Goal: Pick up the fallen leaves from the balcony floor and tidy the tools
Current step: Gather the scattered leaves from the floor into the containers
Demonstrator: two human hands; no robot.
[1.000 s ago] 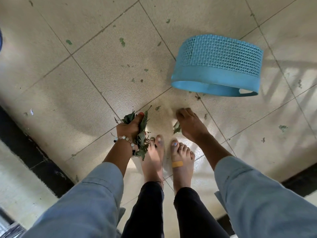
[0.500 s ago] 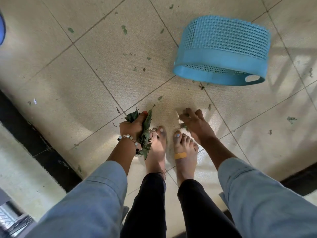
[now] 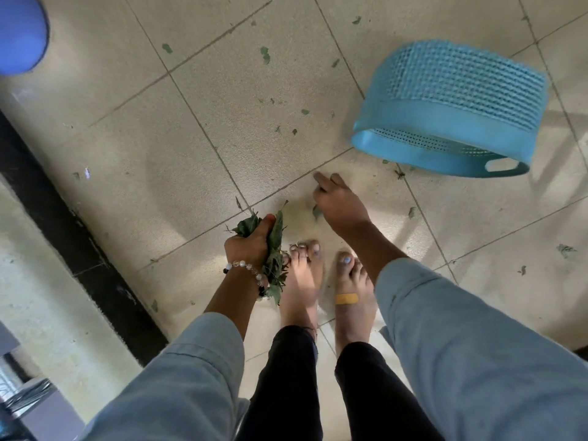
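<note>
The fallen leaves (image 3: pixel 264 54) lie scattered as small green scraps over the tiled balcony floor (image 3: pixel 197 160); most sit on the tiles ahead of the person, between the feet and the basket, with a few more off to the right; I count roughly fifteen to twenty loose bits, some too small to tell leaf from stain. The left hand (image 3: pixel 249 241) is clenched round one thick bunch of leaves (image 3: pixel 276 259), stems and tips sticking out above and below the fist; the right hand (image 3: pixel 339 203) reaches down to the floor with fingers (image 3: pixel 321 179) extended and lightly bent, a leaf scrap (image 3: pixel 317 211) showing at its edge, though whether it pinches that scrap I cannot tell. The risk, as I judge it, is that the bunch is already overfull, so adding more could shake pieces loose back onto the tiles; flat scraps may also cling to the tile and tear under the fingertips; the one blue basket (image 3: pixel 445 113) lies tipped on its side, so anything dropped in could slide out again. Two hands, two bare feet (image 3: pixel 302 281), one bandage (image 3: pixel 346 298), one beaded bracelet (image 3: pixel 245 268), one blue rounded object (image 3: pixel 19 33) at the upper left.
</note>
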